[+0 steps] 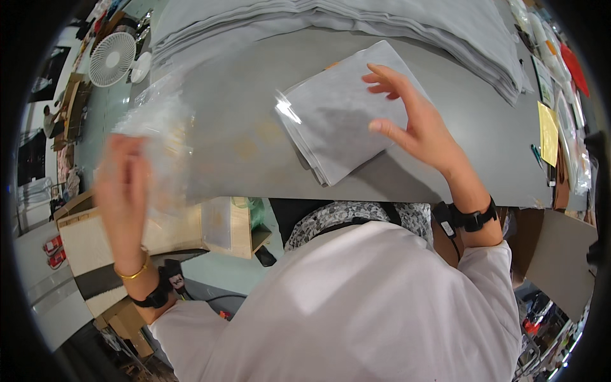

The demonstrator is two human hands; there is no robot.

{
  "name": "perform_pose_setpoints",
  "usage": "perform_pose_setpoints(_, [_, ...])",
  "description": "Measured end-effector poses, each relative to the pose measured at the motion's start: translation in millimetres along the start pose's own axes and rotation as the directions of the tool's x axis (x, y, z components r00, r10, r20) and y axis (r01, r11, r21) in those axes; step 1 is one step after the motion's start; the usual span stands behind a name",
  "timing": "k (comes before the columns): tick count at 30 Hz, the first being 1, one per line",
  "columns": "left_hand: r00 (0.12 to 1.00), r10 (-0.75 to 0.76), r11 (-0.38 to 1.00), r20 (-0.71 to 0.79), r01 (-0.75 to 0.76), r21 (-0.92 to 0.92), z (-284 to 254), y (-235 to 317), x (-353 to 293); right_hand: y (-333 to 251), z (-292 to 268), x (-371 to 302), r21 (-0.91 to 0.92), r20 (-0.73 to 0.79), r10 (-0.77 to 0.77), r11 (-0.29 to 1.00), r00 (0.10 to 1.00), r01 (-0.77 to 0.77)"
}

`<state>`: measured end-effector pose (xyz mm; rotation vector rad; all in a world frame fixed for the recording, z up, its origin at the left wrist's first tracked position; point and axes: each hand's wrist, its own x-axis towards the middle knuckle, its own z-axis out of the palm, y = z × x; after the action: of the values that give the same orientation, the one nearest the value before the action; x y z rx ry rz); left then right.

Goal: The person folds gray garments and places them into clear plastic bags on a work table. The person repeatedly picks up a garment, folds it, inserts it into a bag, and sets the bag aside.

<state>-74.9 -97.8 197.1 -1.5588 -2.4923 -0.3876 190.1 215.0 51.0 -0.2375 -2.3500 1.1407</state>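
Observation:
A folded light-grey fabric piece (344, 108) lies slanted on the grey table, its layered edge toward me. My right hand (417, 124) hovers over its right part with fingers apart, holding nothing. Clear film with yellowish marks (245, 149) spreads, smeared by motion, across the table to the left of the fabric. A bright glint falls at the fabric's left corner. At the table's left end, my left hand (124, 184) is blurred beside a pile of clear plastic bags (162, 124). Whether its fingers grip the film cannot be made out.
A thick stack of grey fabric (331, 16) runs along the table's far side. A white fan (113, 59) stands at the far left. Yellow paper (548, 134), pens and plastic packets line the right edge. Below the table's left side is a wooden box (140, 239).

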Motion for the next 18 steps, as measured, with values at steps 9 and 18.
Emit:
perform_pose_setpoints(9, [0.934, 0.356, 0.927, 0.025, -0.350, -0.136, 214, 39, 73, 80, 20, 23, -0.604, -0.039, 0.160, 0.782, 0.986, -0.151])
perform_pose_setpoints(18, [0.966, 0.150, 0.959, 0.210, -0.090, -0.270, 240, 63, 42, 33, 125, -1, -0.653, -0.006, -0.037, 0.757, 0.999, 0.024])
